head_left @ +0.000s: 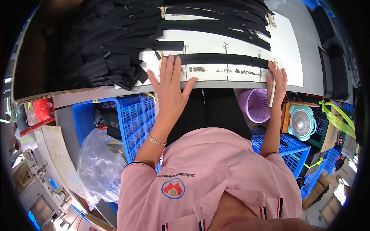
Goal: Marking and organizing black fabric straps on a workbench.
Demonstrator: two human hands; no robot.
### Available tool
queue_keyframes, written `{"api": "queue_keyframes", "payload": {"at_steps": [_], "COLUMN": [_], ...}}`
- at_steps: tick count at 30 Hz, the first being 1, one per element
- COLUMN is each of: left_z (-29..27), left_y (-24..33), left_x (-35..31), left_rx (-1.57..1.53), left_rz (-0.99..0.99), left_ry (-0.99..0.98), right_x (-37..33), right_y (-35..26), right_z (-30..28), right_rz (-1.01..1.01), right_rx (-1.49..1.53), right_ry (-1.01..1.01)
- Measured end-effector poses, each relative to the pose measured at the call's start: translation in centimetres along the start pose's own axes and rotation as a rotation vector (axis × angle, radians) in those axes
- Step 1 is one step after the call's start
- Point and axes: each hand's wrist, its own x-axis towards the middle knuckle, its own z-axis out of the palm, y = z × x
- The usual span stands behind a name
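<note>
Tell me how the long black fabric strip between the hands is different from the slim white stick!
The long black fabric strip is much longer than the slim white stick. The strip is dark; the stick is pale. The strip lies flat on the marked white board, while the stick is held in the person's bare right hand. Both are narrow.

Strip [223, 59] plain black; board [287, 50] white, black marks; table [304, 23] grey; shirt [200, 150] pink, striped trim [278, 208]; crate [125, 119] blue lattice; basket [246, 102] lilac, perforated.
</note>
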Motion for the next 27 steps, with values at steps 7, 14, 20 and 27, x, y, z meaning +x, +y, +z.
{"api": "queue_keyframes", "payload": {"at_steps": [7,14,20,27], "left_z": [0.3,0.0,0.1,0.1], "left_y": [0.0,0.1,0.2,0.0], "left_x": [0.0,0.3,0.4,0.2], "left_rx": [-0.044,-0.052,-0.073,-0.07], "left_rz": [-0.026,-0.063,-0.075,-0.063], "left_ry": [0.006,-0.013,-0.011,0.007], "right_x": [2.8,7.3,7.9,7.6], "right_y": [-6.6,-16.8,-18.8,-19.0], "right_z": [-1.1,3.8,8.2,8.4], "right_rz": [0.281,0.37,0.3,0.27], "right_rx": [0.41,0.999,1.017,0.983], "right_ry": [0.019,-0.259,-0.338,-0.395]}}
